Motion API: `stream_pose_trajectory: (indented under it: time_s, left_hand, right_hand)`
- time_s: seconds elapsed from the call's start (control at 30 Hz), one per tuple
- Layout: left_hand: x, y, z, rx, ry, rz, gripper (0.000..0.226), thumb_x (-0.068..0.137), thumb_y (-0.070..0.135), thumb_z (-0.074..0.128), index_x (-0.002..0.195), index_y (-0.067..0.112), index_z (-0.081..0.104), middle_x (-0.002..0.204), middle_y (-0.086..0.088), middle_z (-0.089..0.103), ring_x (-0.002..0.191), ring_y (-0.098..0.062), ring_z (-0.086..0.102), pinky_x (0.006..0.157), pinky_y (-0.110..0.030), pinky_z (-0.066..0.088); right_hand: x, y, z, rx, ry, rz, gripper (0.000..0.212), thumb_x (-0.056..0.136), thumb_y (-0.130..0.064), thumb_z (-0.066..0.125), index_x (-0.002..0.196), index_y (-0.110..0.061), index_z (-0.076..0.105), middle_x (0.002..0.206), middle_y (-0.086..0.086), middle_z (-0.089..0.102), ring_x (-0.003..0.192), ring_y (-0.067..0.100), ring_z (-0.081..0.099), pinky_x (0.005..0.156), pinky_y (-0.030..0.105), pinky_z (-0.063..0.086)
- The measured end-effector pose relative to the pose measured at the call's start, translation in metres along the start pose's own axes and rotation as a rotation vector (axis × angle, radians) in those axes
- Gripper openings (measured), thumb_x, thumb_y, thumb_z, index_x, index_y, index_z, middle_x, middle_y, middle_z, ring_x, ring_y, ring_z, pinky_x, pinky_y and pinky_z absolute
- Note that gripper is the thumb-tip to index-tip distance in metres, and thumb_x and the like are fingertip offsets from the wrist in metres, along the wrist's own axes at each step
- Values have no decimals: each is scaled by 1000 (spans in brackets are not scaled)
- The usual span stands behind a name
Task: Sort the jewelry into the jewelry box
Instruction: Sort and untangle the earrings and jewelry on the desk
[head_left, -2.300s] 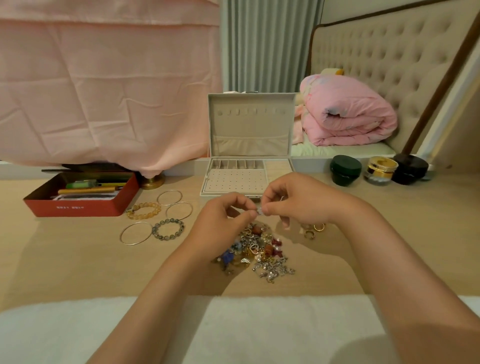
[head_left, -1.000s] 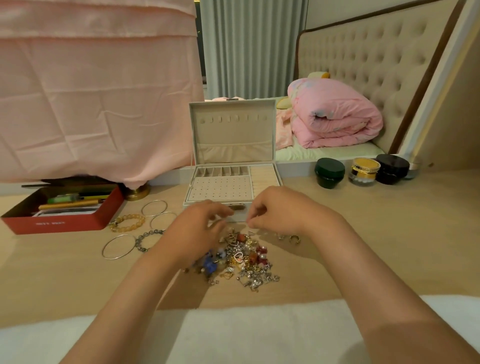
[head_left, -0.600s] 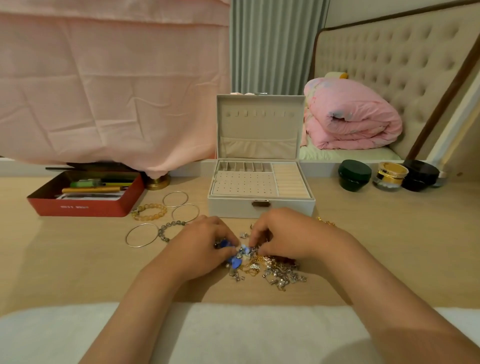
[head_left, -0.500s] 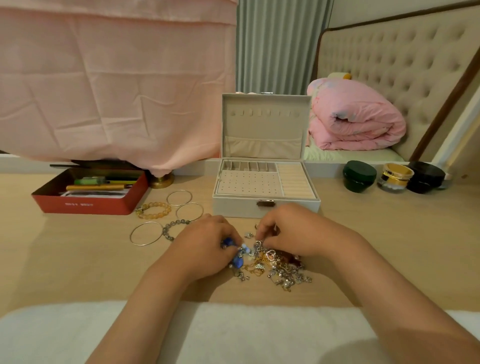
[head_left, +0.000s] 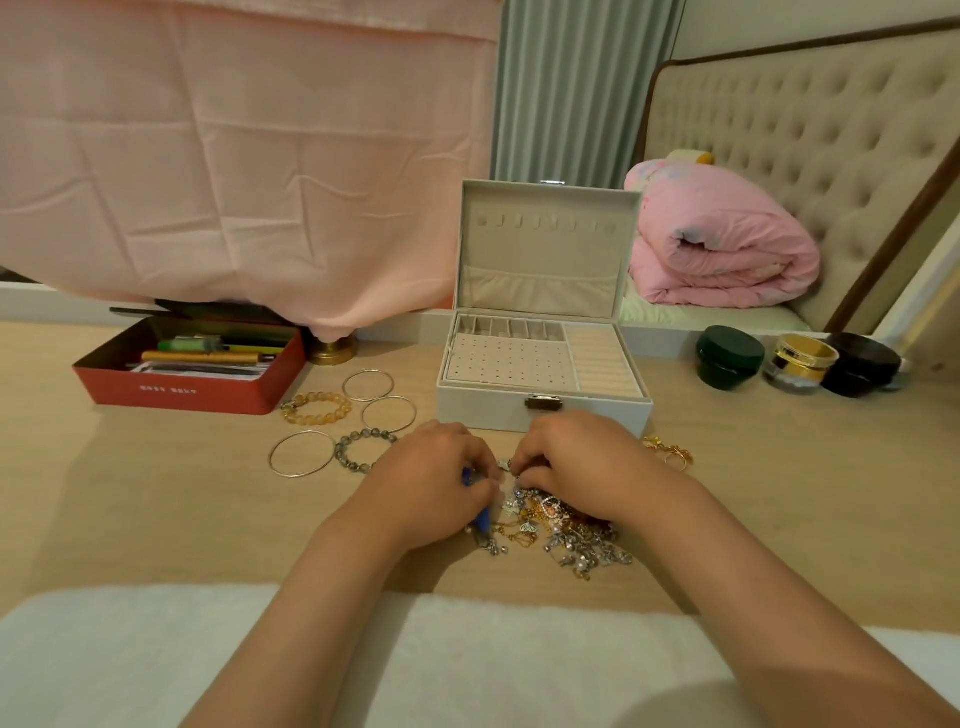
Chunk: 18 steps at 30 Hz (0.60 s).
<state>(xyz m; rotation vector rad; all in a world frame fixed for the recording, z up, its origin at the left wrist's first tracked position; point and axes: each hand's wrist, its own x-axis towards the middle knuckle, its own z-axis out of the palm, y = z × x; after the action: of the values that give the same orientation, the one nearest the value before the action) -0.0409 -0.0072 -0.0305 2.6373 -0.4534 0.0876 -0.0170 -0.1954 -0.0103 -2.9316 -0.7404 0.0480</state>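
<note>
On the near worktop (head_left: 156, 519), the left grip (head_left: 431, 483) pinches a blue piece (head_left: 484, 517) at the left edge of the jewelry pile (head_left: 566, 535). The right grip (head_left: 576, 462) curls over the pile, fingertips hidden, so I cannot tell its hold. Just beyond stands the open jewelry box (head_left: 540, 415).

Small white print on front wall of red tin (head_left: 208, 395), far left of tabletop (head_left: 156, 519): two short word groups, too blurred to read. No other text legible.
</note>
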Motion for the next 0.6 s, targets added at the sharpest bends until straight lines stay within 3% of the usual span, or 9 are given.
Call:
stream_pose_trajectory:
  time_s: [0.17, 0.27, 0.4, 0.5, 0.6]
  left_hand:
    - [0, 1, 1, -132, 79, -89, 5, 93, 35, 62, 94, 39, 64, 93, 19, 60, 94, -6, 55, 82, -30, 48]
    - [1, 8, 1, -489, 74, -140, 16, 95, 26, 62, 108, 34, 67, 96, 19, 70, 92, -1, 66, 87, -29, 55]
    - [4, 24, -2, -945, 10, -120, 24, 93, 15, 67, 116, 22, 66, 100, 3, 77, 100, -10, 71, 95, -35, 55]
    - [5, 28, -7, -1069, -5, -121, 23, 91, 13, 68, 114, 17, 67, 94, -6, 78, 97, -18, 73, 91, -29, 56]
    - [5, 26, -12, -1075, -11, -135, 16, 93, 13, 65, 108, 9, 71, 81, -3, 74, 81, -14, 70, 81, -19, 55]
  right_hand:
    - [-5, 5, -7, 193, 20, 38, 7, 87, -40, 75, 86, -33, 71, 91, -14, 66, 84, 4, 61, 78, 29, 53]
    - [-8, 9, -13, 507, 139, 80, 5, 90, -32, 74, 85, -32, 71, 84, -12, 68, 73, -1, 60, 71, 26, 49]
    - [-9, 4, -29, 975, 240, 107, 0, 90, -14, 74, 90, -14, 74, 80, 8, 75, 55, 16, 55, 56, 27, 48]
    - [-11, -1, -34, 1151, 305, 137, 5, 90, -8, 73, 94, -7, 74, 76, 10, 74, 46, 12, 51, 45, 17, 41]
    - [-11, -1, -36, 1283, 350, 169, 13, 93, -7, 69, 104, -9, 74, 68, 4, 69, 45, 8, 48, 42, 17, 37]
